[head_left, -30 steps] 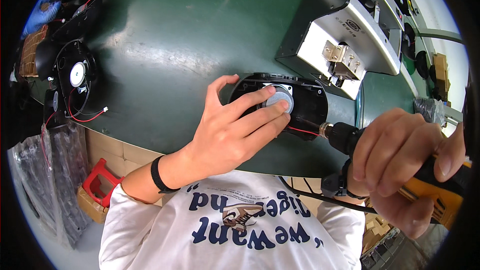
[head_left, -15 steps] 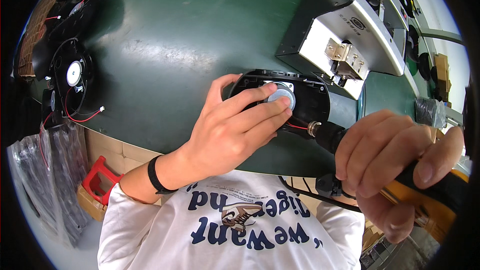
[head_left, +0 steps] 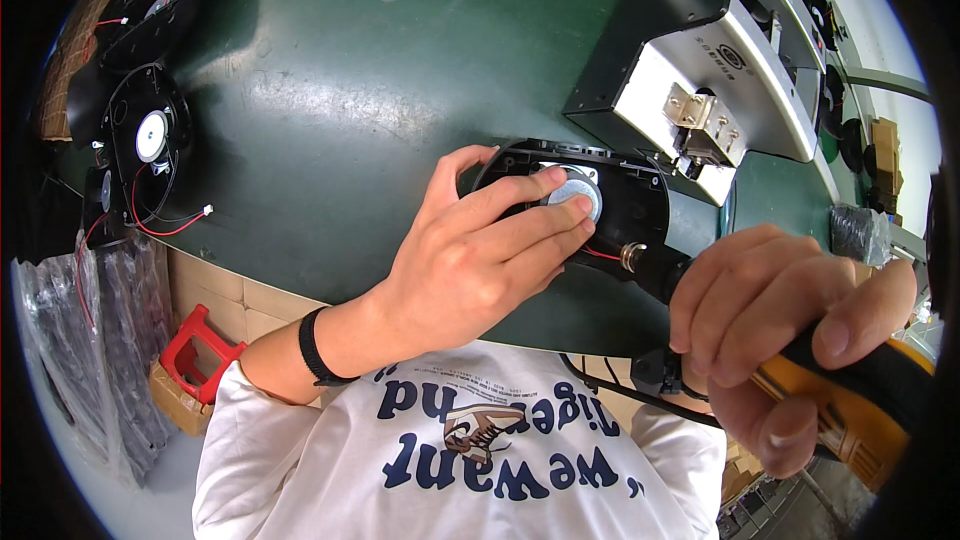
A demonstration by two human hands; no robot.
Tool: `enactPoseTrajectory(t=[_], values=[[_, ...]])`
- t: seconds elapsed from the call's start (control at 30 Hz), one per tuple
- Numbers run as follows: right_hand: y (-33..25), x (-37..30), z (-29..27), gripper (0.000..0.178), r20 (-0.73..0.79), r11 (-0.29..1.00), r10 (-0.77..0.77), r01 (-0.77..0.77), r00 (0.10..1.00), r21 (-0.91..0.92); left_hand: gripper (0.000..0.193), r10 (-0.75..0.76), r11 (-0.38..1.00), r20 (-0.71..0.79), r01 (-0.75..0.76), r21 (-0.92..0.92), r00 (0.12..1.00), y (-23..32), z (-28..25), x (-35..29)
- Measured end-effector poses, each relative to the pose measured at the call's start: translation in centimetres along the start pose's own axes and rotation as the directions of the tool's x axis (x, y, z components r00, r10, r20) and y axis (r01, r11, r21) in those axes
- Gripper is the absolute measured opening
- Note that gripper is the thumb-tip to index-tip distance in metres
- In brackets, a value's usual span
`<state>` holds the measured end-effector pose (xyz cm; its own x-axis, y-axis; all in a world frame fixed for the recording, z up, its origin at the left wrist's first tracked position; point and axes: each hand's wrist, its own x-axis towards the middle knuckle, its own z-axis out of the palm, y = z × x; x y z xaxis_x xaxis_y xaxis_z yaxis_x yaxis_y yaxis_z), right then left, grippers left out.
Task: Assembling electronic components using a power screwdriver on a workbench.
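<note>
Moved closer to the black fan housing since the earlier frame: tip of the electric screwdriver, now at its lower right corner.

Left hand lying flat with fingers stretched (nothing gripped), pressing the housing onto the green table, fingertips beside the silver round hub. Right hand wrapped tight round the screwdriver handle. Probably light, stiff plastic, a bit fragile at the thin red wire; better held by the outer frame, not by hub or wire.

Black fan (silver hub), green table.
</note>
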<state>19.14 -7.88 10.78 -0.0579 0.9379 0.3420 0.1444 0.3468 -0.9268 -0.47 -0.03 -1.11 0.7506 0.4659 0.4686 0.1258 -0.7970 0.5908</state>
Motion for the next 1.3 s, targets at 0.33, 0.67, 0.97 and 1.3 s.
enactPoseTrajectory(t=[0.33,0.67,0.97,1.3], values=[[0.0,0.1,0.2,0.044,0.022,0.999,-0.042,0.043,0.999,-0.029,0.049,-0.007,1.000,-0.013,0.007,-0.013,1.000,0.0,0.2,0.0],[0.5,0.8,1.2,0.044,0.055,0.996,-0.078,0.080,0.995,-0.031,0.046,-0.003,1.000,-0.009,0.003,0.012,1.000,0.2,0.1,0.1],[0.9,0.3,1.1,0.043,0.133,0.994,-0.105,0.098,0.985,0.057,0.042,0.015,1.000,-0.030,-0.014,0.017,0.999,0.1,0.4,0.2],[2.4,1.3,1.2,0.042,0.215,0.983,-0.146,0.118,0.966,0.139,0.042,0.028,0.999,-0.025,-0.027,0.018,0.999,0.1,0.2,0.0]])
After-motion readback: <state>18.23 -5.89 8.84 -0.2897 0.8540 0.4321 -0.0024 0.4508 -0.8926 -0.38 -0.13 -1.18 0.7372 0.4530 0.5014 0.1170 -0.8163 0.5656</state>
